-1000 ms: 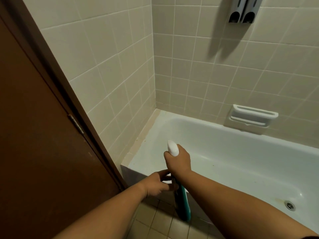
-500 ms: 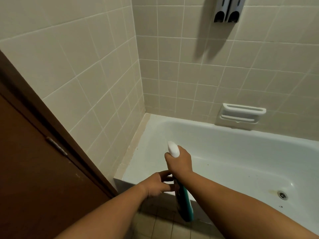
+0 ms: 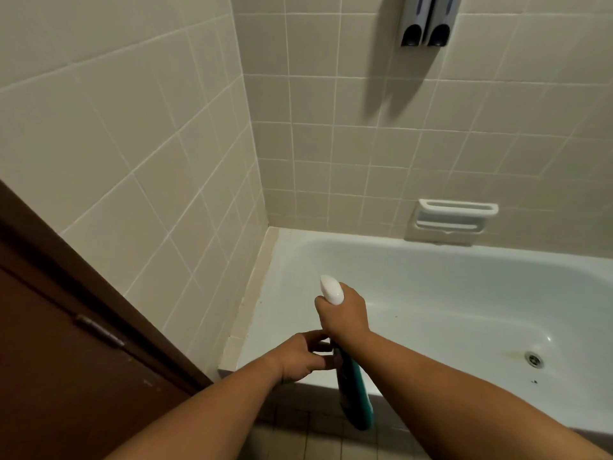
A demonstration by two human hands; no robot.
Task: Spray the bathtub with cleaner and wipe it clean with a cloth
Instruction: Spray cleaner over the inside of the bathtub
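Over the near-left corner of the white bathtub (image 3: 447,293), the right hand (image 3: 343,313) clamps the teal spray bottle (image 3: 353,393) by its neck, the left hand (image 3: 303,356) pinches it just below with curled fingers, and a squeeze might mist the corner tiles, where the nozzle seems aimed.

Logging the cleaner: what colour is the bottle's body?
Teal bottle, white spray head; head view.

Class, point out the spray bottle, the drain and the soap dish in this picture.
spray bottle (image 3: 355,393): head view, teal body, midway down.
drain (image 3: 534,359): head view, middle of the metal grate.
soap dish (image 3: 464,211): head view, front rim.
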